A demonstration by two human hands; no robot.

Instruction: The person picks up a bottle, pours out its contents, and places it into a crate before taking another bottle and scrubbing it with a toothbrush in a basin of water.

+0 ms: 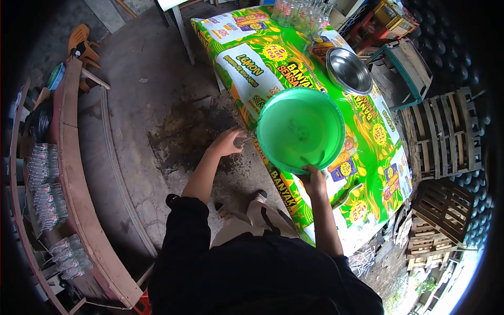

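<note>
A round green plastic basin (278, 123) rests on the table near its left edge, with small dark bits at the middle of its bottom. My right hand (314, 181) grips the near rim, thumb over the edge. My left hand (229, 143) hovers past the table's side, left of the basin; its fingers are curved and apart, with nothing visible in them. Beyond the basin, to the right, stands a shiny metal bowl (349, 71). A slim dark object with a shiny end (347, 194) lies on the tablecloth to the right of my right forearm.
A bright green printed cloth covers the table (386, 163). Several glass bottles (302, 14) stand at its far end. Wooden pallets (441, 134) lie to the right. Along the left runs a wooden counter (71, 152) with more bottles (44, 207) behind it. Dark stains mark the floor (184, 131).
</note>
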